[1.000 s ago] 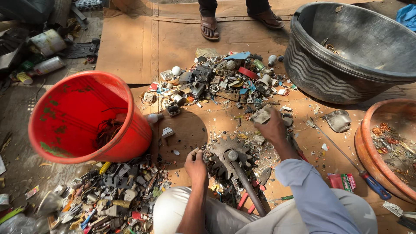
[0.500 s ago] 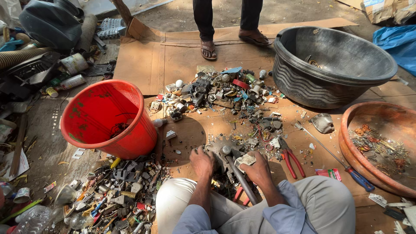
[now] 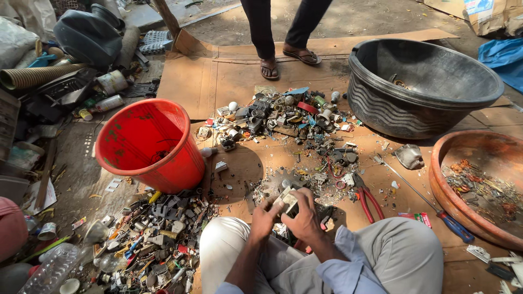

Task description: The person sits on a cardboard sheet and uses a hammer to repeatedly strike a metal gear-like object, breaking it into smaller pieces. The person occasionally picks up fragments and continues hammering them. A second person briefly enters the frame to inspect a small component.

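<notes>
The scene is set outdoors on bare, dusty ground (image 3: 376,16), lit by strong sunlight from which sharp shadows are cast. Flattened sheets of brown cardboard (image 3: 229,71) are spread over the ground as a working floor. A red plastic bucket (image 3: 147,144) is placed on the left, a large dark ribbed tub (image 3: 419,92) at the upper right, and a rust-coloured basin (image 3: 452,179) at the right edge. Mixed junk, including a corrugated hose (image 3: 32,76) and a dark bag (image 3: 87,35), is piled at the upper left. A standing person's sandalled feet (image 3: 289,60) are seen at the top, and a blue sheet (image 3: 504,57) at the far right.
</notes>
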